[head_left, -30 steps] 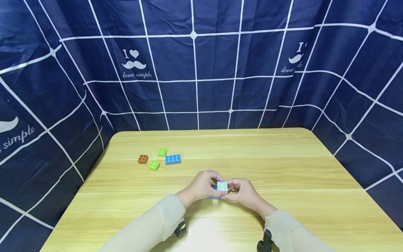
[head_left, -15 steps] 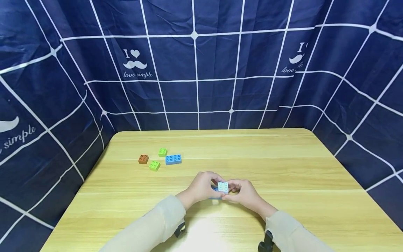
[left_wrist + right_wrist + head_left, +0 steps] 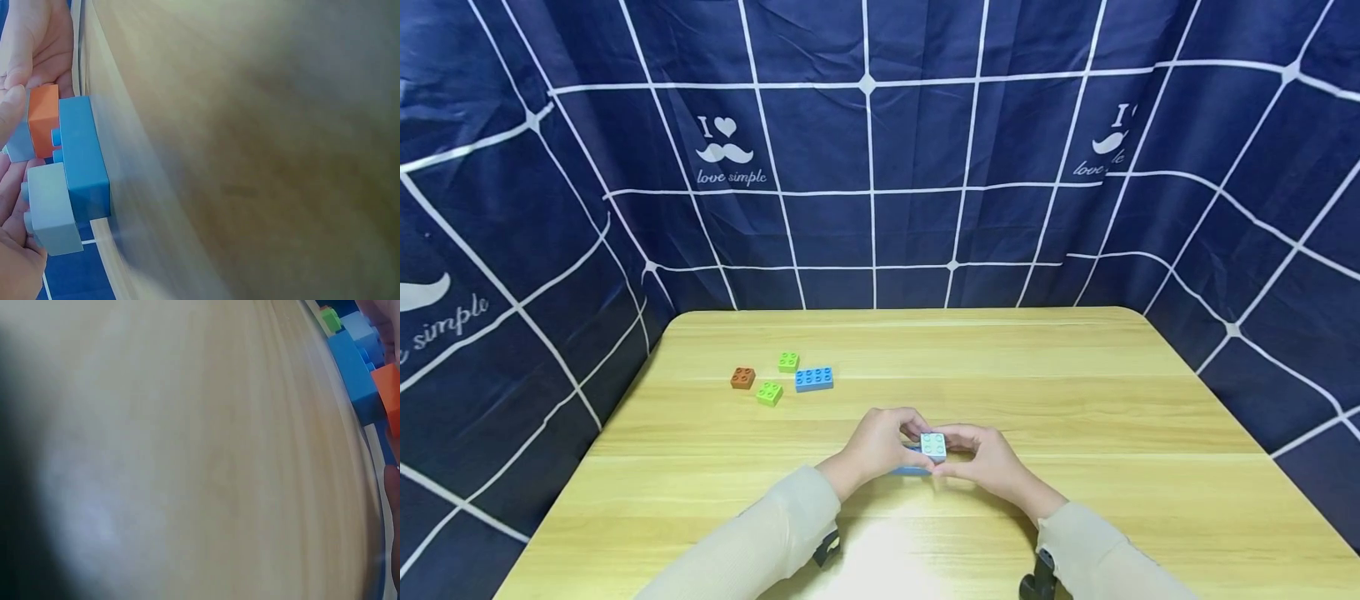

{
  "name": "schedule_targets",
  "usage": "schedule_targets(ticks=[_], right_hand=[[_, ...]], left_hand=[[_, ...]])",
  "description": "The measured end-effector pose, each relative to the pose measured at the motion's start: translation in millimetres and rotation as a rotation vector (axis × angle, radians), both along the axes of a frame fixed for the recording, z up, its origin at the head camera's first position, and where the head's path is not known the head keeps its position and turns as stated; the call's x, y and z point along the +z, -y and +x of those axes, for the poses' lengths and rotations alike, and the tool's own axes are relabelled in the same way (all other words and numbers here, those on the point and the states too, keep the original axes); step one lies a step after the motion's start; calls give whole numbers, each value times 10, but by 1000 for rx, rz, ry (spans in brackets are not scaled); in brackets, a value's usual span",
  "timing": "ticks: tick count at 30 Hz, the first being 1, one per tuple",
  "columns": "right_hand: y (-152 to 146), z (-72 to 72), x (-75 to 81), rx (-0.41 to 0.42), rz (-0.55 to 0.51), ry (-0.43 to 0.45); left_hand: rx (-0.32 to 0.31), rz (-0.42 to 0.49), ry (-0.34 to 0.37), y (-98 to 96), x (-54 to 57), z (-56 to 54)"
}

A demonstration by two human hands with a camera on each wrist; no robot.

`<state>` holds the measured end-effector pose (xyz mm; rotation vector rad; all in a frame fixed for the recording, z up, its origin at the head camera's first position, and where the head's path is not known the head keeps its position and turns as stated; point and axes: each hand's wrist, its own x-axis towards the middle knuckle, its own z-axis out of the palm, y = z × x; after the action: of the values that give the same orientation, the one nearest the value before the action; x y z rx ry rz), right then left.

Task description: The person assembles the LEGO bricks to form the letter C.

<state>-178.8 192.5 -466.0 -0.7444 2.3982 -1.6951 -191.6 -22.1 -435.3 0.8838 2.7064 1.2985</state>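
Both hands are round a small stack of toy building bricks held low over the table. Its base is a long blue brick (image 3: 84, 156). A pale blue brick (image 3: 53, 209) sits on one end of it, and an orange brick (image 3: 44, 122) on the other. Topping the orange one is another pale brick (image 3: 933, 447), studs up. My left hand (image 3: 880, 442) pinches this top brick from the left, thumb in front and fingers behind. From the right, my right hand (image 3: 988, 458) brings its thumb and index fingertip to the same brick. The hands partly hide the lower bricks.
On the left of the wooden table (image 3: 1037, 367) lie a brown-orange brick (image 3: 742, 378), a green brick (image 3: 788, 362), a second green brick (image 3: 769, 393) and a blue eight-stud brick (image 3: 814, 379). A dark blue checked curtain (image 3: 910, 225) encloses the table's back and sides.
The right hand's fingers have uncurled a little, widening the gap beside the stack. More of the blue base's front shows. The left hand stays almost still; the loose bricks lie as before.
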Motion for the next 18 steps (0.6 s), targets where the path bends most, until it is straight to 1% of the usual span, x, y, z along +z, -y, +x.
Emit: schedule_targets(ticks=[5,8,11,14,16,18], right_hand=[[-28,-25,6,13,2,41],[-31,-36,4,7,12,45],[-25,-33,11,-12,42,37],[-11,-26,31,-26,65,30],[0,-24,44,-29,68,30],[11,-25,57,-29,61,39]], left_hand=[[1,-2,-10,-5,-4,-5],[-6,14,1,4,-9,-7],[-9,26,6,59,-20,-13],[15,21,-2,191,-28,-48],[48,22,-15,331,-21,-91],[104,50,-25,501,-23,-145]])
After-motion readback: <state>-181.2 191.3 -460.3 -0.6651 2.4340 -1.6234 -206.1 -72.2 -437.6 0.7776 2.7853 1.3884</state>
